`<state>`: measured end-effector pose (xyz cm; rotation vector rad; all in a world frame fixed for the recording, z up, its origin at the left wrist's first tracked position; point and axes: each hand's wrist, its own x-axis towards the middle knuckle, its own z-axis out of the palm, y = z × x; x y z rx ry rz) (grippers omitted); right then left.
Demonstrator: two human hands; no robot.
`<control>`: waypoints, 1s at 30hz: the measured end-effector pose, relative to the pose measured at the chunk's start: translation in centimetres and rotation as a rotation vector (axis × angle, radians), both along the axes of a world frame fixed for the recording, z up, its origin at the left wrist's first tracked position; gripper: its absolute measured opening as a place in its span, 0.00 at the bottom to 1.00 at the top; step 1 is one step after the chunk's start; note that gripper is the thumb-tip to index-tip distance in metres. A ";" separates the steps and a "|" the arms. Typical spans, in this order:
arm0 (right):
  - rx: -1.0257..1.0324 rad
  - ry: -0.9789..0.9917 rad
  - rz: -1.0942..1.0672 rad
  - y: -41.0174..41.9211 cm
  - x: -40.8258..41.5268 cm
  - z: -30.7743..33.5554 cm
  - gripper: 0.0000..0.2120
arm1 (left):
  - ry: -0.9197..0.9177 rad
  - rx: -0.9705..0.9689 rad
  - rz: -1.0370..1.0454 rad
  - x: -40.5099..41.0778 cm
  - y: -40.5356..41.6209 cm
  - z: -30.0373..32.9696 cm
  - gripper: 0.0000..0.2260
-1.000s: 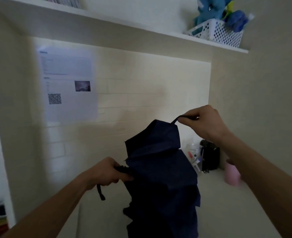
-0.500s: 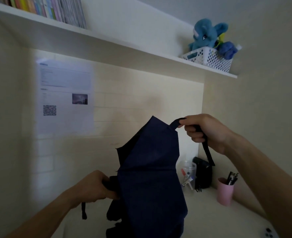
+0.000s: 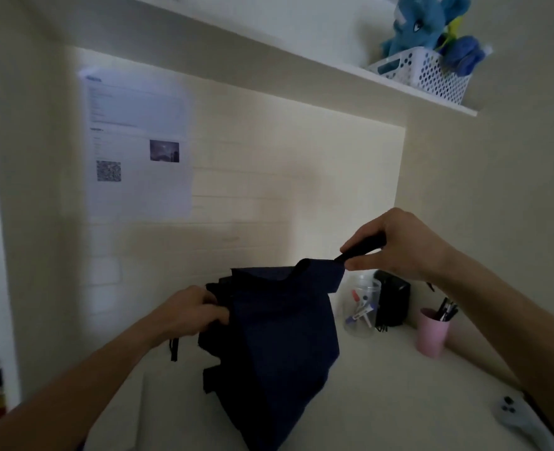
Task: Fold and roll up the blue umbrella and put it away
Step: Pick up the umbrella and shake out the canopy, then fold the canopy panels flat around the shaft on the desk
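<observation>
Two bare forearms reach in from the lower corners of the frame over a pale desk point(image 3: 383, 402). At the lower right edge a light grey device with small dark buttons point(image 3: 513, 415) lies on the desk. In the lower middle the blue umbrella point(image 3: 279, 336) hangs collapsed, its dark canopy loose and bunched in folds, held above the desk between both hands. The left hand point(image 3: 187, 315), left of centre, is closed around the umbrella's bunched left side, fingers curled into the fabric; a short dark cord point(image 3: 173, 349) dangles just below it. The right hand point(image 3: 396, 244), higher and right of centre, pinches the dark closing strap point(image 3: 357, 250) between thumb and fingers at the canopy's upper right corner, pulling that corner up.

Beyond the umbrella, toward the right wall, stand a clear jar of pens and clips point(image 3: 362, 307), a black object point(image 3: 393, 302) just beside it, and a pink cup holding pens point(image 3: 432, 333) nearer the right. On the back wall in the upper left hangs a printed sheet point(image 3: 139, 144) with a small photo and a square code. Along the top runs a white shelf point(image 3: 301, 56); at its right end sits a white perforated basket point(image 3: 422, 73) with a blue plush toy point(image 3: 422, 24) in it
</observation>
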<state>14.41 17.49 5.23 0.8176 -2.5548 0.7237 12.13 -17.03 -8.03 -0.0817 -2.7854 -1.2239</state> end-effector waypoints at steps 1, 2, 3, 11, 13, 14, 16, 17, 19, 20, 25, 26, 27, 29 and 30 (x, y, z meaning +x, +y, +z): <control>0.040 0.046 -0.004 -0.1 0.0 -0.5 0.07 | -0.007 0.045 0.026 -0.3 -0.1 0.0 0.11; 0.069 0.094 -0.003 -0.2 0.1 -1.2 0.06 | 0.006 0.059 0.034 -0.6 -0.3 -0.1 0.11; 0.088 0.137 -0.002 -0.3 0.2 -2.0 0.05 | 0.036 0.021 0.022 -1.1 -0.7 -0.2 0.12; 0.140 0.277 -0.034 -1.4 -0.4 -12.7 0.06 | 0.361 -0.451 -0.045 -6.9 -1.9 -3.8 0.12; 0.107 0.252 -0.076 -1.4 -1.1 -14.6 0.05 | 0.426 -0.541 -0.036 -8.5 -2.3 -5.0 0.10; 0.101 0.242 -0.097 -1.4 -1.4 -15.4 0.05 | 0.440 -0.565 -0.041 -9.2 -2.5 -5.8 0.10; 0.135 0.225 -0.128 -1.6 -1.7 -17.4 0.05 | 0.452 -0.618 -0.052 -10.1 -2.5 -7.9 0.11; 0.157 0.210 -0.138 -1.8 -1.7 -18.5 0.04 | 0.446 -0.652 -0.051 -10.5 -2.5 -9.1 0.12; 0.180 0.179 -0.158 -2.4 -1.2 -21.1 0.03 | 0.396 -0.723 -0.043 -11.3 -2.5 -12.3 0.15; 0.181 0.181 -0.170 -2.8 -0.8 -22.5 0.03 | 0.373 -0.757 -0.038 -11.6 -2.5 -13.9 0.17; 0.282 0.161 -0.180 -5.0 1.6 -29.7 0.13 | 0.201 -0.827 0.062 -10.7 -0.7 -18.9 0.24; 0.314 0.159 -0.185 -5.3 2.1 -30.8 0.15 | 0.126 -0.825 0.067 -10.4 -0.4 -19.3 0.25; 0.328 0.150 -0.189 -5.5 2.6 -31.9 0.17 | 0.067 -0.818 0.067 -9.8 -0.2 -19.5 0.26; 0.322 0.135 -0.198 -5.8 3.5 -33.9 0.19 | 0.030 -0.762 0.083 -8.3 0.0 -19.6 0.28; 0.320 0.132 -0.205 -5.8 3.8 -34.7 0.20 | 0.090 -0.704 0.109 -7.4 0.2 -19.7 0.29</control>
